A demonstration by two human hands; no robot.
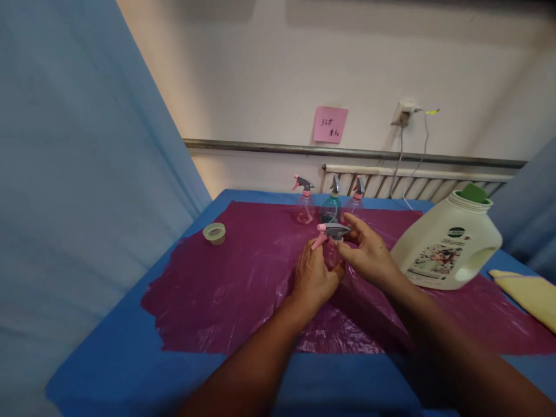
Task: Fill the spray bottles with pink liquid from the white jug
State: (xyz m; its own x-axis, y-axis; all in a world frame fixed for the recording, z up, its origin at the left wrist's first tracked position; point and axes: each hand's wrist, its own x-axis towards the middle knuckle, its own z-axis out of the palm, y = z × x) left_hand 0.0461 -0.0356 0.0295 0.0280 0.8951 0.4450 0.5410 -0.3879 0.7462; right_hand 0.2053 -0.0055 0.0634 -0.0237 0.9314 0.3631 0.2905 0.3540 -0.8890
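In the middle of the table stands a small clear spray bottle point(330, 252) with a grey and pink trigger head point(333, 230). My left hand point(313, 277) is wrapped round its body from the left. From the right, my right hand point(368, 250) grips the neck just under the trigger head, thumb in front; part of its fingers is hidden. Behind my hands, two clear spray bottles with pink collars, the left one point(305, 208) and the right one point(354, 204), flank a teal spray bottle point(331, 207).
A large cream jug point(447, 243) with a green cap point(473, 193) stands at right, beside a folded yellow cloth point(527, 295). A small pale green cup point(215, 233) is at left. Purple plastic sheeting point(226, 289) covers the blue table point(125, 362). Curtains hang either side; cords run down the wall.
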